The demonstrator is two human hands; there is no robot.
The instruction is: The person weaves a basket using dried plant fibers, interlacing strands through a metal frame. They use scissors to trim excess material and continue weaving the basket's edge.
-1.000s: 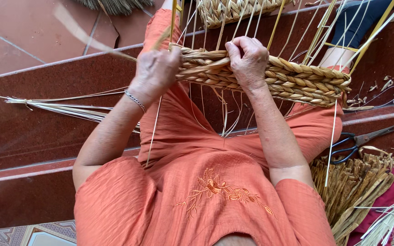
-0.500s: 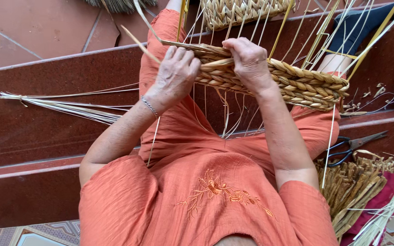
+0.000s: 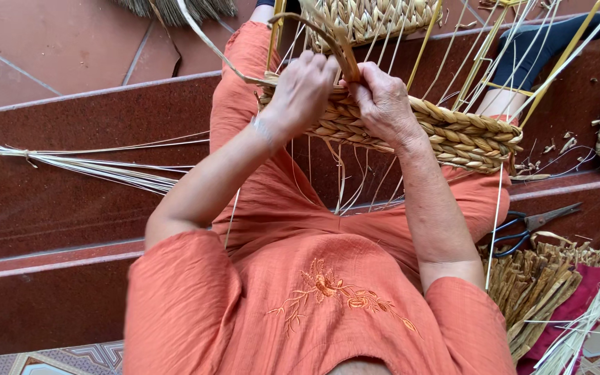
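Head view: both hands (image 3: 300,90) (image 3: 383,104) grip the woven basket rim (image 3: 453,132).

My left hand (image 3: 301,89) and right hand (image 3: 382,104) meet on the rim of the half-woven basket (image 3: 453,135) resting across my lap, both pinching a flat straw strand (image 3: 338,43) that arches up over the braided edge. Thin upright stakes (image 3: 480,62) rise from the weave. A bundle of loose straw (image 3: 98,167) lies on the red step (image 3: 50,208) to my left, scissors (image 3: 529,226) on my right.
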